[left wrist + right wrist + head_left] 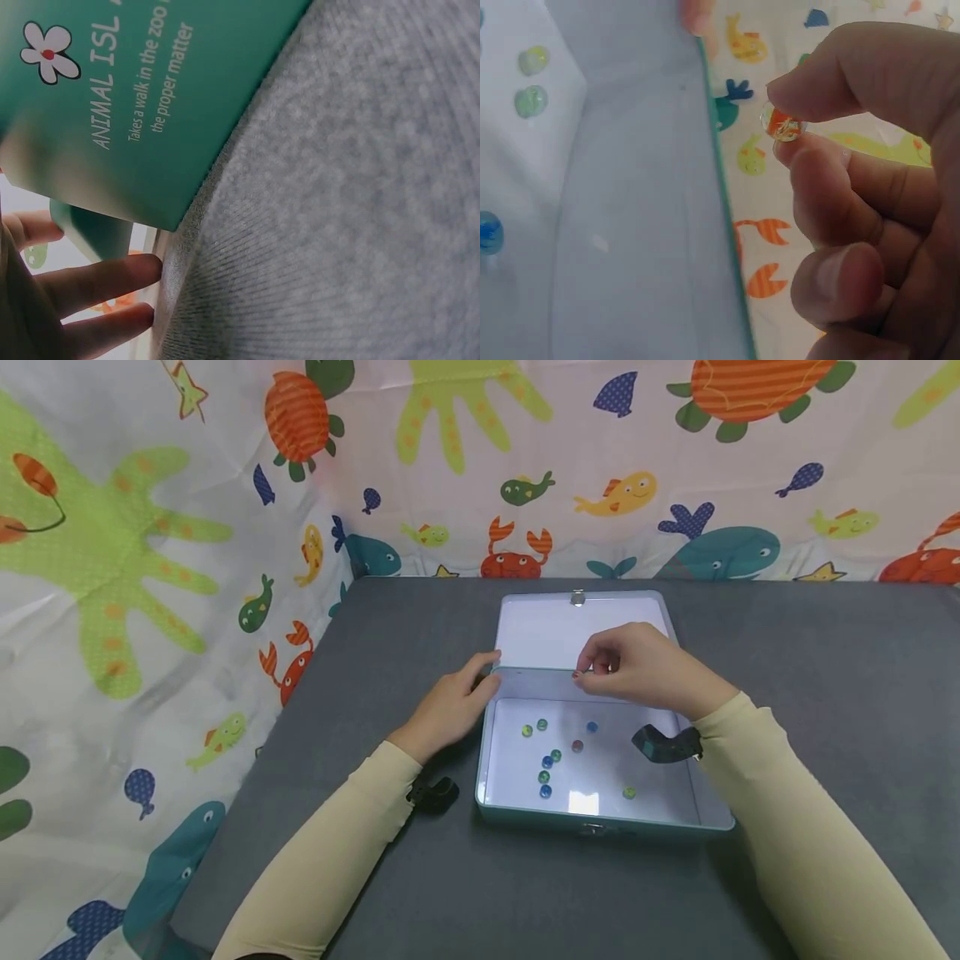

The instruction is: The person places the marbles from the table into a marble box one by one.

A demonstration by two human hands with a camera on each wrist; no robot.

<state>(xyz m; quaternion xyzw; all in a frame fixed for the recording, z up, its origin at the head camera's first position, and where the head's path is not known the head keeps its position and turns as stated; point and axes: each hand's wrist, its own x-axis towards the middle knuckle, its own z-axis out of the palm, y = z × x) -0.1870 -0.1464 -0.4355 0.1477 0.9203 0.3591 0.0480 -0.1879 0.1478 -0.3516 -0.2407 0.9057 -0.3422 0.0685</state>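
An open metal box (600, 820), teal outside and white inside, stands on the grey table with its lid (536, 631) folded back. Between thumb and forefinger, my right hand (652, 668) pinches a clear glass marble (783, 122) with an orange swirl, above the back part of the box. My left hand (446, 708) is at the box's back left corner, fingers extended and fingertips right at the rim. Several marbles lie scattered on the box floor, among them a blue marble (545, 792), a reddish marble (577, 746) and a yellow-green marble (629, 792).
Grey cloth covers the table (420, 893). Behind and to the left hangs a curtain (450, 518) printed with sea animals. A small clasp (577, 597) sits on the lid's far edge, and white lettering (142, 105) marks the box's side.
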